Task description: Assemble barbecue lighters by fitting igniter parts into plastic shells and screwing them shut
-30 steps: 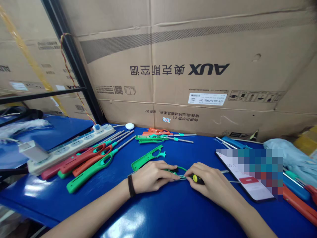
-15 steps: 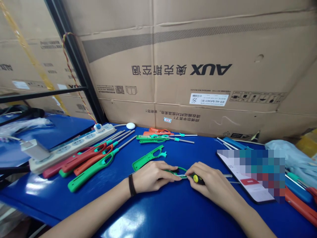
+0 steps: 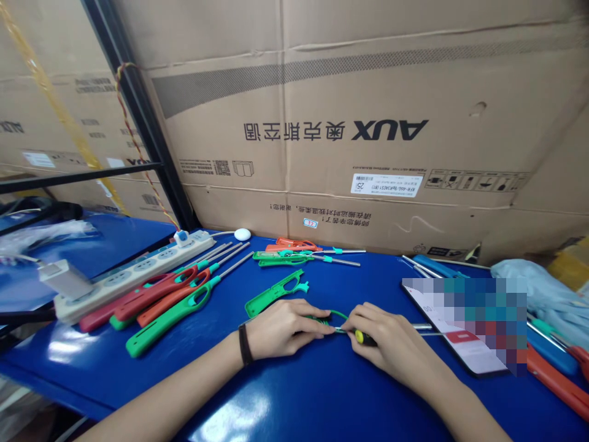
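Note:
My left hand (image 3: pixel 291 326) is closed around an opened green lighter (image 3: pixel 340 314) lying on the blue table, most of it hidden under the fingers. Its metal tube shows beyond my other hand. My right hand (image 3: pixel 384 337) keeps a screwdriver (image 3: pixel 360 337) with a black and yellow handle tucked in the palm, the thin shaft pointing right. That hand's thumb and forefinger pinch at the lighter's inside, close to the left fingertips; the small part there is too hidden to name. Just behind my left hand lies a loose green lighter shell half (image 3: pixel 271 298).
Several red and green lighters (image 3: pixel 172 316) lie at left beside a white power strip (image 3: pixel 142 265). Opened lighters (image 3: pixel 288 258) lie at the back. A phone (image 3: pixel 460 337) and more lighters (image 3: pixel 559 380) are at right. A large cardboard box (image 3: pixel 322 80) walls the back.
My right hand has turned slightly, and the screwdriver's handle end has shifted a little left and down. The left hand stays almost still on the lighter.

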A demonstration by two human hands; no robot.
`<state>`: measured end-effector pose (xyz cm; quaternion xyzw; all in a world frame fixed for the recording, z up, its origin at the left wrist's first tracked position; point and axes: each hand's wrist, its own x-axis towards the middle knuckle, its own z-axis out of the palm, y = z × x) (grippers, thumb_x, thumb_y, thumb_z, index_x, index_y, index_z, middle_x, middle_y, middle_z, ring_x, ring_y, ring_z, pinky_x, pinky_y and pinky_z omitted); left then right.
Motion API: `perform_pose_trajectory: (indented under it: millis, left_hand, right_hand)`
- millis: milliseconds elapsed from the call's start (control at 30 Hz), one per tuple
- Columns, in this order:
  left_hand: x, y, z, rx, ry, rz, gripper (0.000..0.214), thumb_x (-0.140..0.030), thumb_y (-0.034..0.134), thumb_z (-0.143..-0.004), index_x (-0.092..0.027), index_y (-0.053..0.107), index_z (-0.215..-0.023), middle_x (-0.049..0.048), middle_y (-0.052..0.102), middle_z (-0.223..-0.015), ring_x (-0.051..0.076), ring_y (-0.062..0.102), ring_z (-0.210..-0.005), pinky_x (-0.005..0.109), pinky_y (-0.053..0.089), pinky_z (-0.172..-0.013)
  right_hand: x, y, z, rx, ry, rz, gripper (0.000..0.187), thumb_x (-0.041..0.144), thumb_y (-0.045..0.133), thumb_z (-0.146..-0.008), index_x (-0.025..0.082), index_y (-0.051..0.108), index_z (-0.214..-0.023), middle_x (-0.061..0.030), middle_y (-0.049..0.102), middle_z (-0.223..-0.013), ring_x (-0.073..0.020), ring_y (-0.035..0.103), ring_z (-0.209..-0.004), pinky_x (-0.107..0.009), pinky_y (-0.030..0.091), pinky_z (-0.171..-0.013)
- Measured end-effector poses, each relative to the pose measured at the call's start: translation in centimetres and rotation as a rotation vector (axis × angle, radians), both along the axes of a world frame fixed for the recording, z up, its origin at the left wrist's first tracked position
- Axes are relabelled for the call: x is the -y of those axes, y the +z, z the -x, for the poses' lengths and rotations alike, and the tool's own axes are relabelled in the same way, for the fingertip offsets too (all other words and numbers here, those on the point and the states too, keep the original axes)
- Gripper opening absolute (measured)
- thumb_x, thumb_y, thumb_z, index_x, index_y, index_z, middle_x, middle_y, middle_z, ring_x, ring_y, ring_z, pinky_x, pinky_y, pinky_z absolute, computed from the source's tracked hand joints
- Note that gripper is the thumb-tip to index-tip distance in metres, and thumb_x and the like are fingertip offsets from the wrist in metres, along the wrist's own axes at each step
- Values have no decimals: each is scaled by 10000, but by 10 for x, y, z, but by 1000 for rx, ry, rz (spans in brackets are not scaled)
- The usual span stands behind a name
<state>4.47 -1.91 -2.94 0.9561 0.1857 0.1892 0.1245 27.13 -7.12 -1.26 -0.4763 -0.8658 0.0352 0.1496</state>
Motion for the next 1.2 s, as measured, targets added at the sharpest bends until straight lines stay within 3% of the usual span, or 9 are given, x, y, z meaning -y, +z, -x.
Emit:
perform_pose_trajectory:
  millis: [533, 800, 1000, 1200]
  left_hand:
    - [3, 4, -2, -52, 12, -37, 251, -187, 489, -914, -213, 643, -1110, 51, 610, -1224, 185, 613, -1047, 306, 467, -940]
    - [5, 6, -2, -78, 0, -96, 272, -172, 488, -902, -218, 631, -1130, 53, 590, -1246, 198, 630, -993, 317, 494, -895]
    - [2, 7, 0, -78, -9, -55, 260, -179, 505, -901, -227, 653, -1109, 43, 605, -1228, 193, 620, -1016, 320, 477, -919]
    - [-4, 8, 4, -11, -10, 26, 258, -143, 550, -856, -240, 686, -1053, 32, 640, -1176, 170, 628, -1003, 288, 482, -899]
  right_hand:
    - [1, 6, -13, -55, -70, 23, 194, 141, 540, -817, 274, 672, -866, 12, 641, -902, -157, 624, -746, -253, 444, -626]
    - [4, 5, -6, -68, -117, 137, 181, 157, 540, -799, 285, 667, -816, 31, 630, -895, -139, 615, -662, -246, 438, -591]
    - [-2, 6, -28, -203, -135, 237, 193, 237, 586, -800, 286, 632, -981, 7, 658, -992, -182, 630, -884, -276, 463, -764]
    - [-5, 3, -35, -154, -162, 287, 94, 283, 576, -835, 276, 656, -884, 6, 659, -955, -180, 639, -823, -281, 460, -732]
